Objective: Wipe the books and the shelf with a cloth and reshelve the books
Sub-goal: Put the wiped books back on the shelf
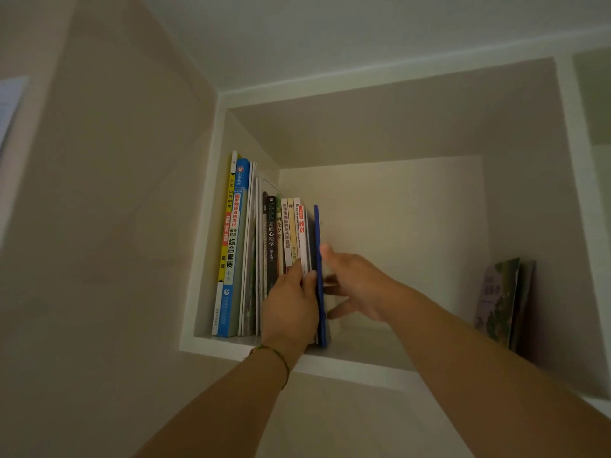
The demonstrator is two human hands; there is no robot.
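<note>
A row of upright books (251,252) fills the left part of a white shelf cubby (350,360). A thin blue book (318,233) stands at the row's right end. My left hand (291,309) rests against the spines, its fingers touching the blue book's left side. My right hand (357,285) lies flat against the blue book's right face, fingers straight and pointing to the back of the cubby. No cloth is in view.
Two thin green-covered books (499,299) lean against the cubby's right wall. Bare shelf floor (380,338) lies between them and the row. A beige wall panel (109,226) stands to the left, and another cubby opens at the far right.
</note>
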